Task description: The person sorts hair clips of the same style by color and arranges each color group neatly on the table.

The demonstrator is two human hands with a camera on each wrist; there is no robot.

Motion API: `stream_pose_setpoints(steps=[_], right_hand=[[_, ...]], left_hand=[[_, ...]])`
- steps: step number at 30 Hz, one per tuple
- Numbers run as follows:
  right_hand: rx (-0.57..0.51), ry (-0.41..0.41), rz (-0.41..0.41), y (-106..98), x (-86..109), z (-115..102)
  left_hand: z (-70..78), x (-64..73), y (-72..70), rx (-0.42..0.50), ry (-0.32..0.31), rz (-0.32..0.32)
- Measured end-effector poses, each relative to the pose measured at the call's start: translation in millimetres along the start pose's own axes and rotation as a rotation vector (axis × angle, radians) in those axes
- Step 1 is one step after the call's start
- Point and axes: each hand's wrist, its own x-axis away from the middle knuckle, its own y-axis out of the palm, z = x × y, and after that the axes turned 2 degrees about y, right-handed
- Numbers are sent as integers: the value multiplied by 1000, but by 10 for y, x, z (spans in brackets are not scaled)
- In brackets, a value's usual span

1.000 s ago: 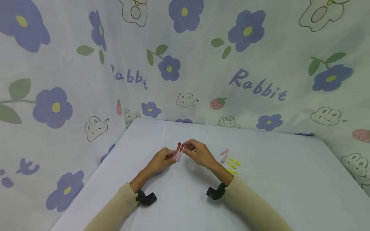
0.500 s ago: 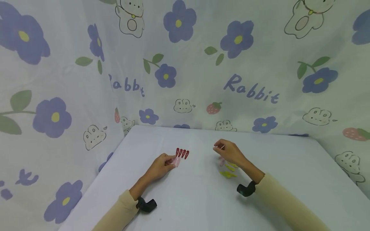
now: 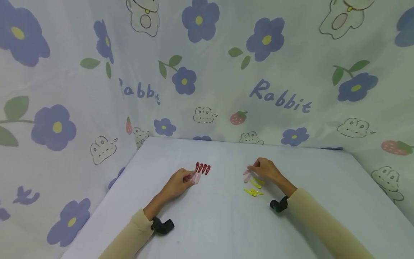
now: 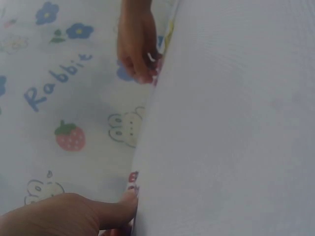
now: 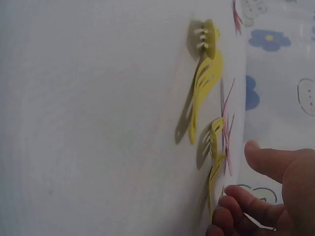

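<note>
Left hand: thumb and fingers bent in a pinch, the grip closed about a small cluster of pink clips; number in the cluster not clear, the fingers covering part of it. Red clips: four, side by side in a slanted row, just beyond the pink cluster and close to its far ends. Right hand: well apart from the left, lowered over a second group; in the right wrist view the thumb and forefinger stand apart with a gap between them, the grip holding nothing that can be seen. Loose pink clips: two, lying at the right hand's fingertips; contact with the farther one cannot be told. Yellow clips: several, in two groups, one beneath and beside the right hand, the other nearer the person, some overlapping. Tabletop: white, carrying all the clips. Sleeves: beige, one on each forearm. Wrist cameras: black, one at each wrist. Backdrop: pale cloth behind and to the left, printed with blue flowers, rabbits, strawberries and the word "Rabbit".
</note>
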Motion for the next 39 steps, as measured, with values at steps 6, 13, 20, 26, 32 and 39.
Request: stream_pose_setpoints(steps=[6, 13, 20, 26, 32, 39], right_hand=[[25, -2, -20, 51, -66, -30], [59, -9, -54, 81, -89, -36], [57, -8, -90, 70, -95, -41], [53, -60, -91, 67, -116, -88], [41, -110, -98, 57, -113, -136], [-83, -115, -138, 54, -116, -184]], left_hand=[[-7, -6, -17, 9, 3, -12], [-8, -13, -5, 18, 26, -10], [8, 2, 4, 9, 20, -22], [-1, 3, -16, -1, 15, -9], [-6, 9, -37, -1, 52, -22], [-2, 18, -37, -2, 67, -19]])
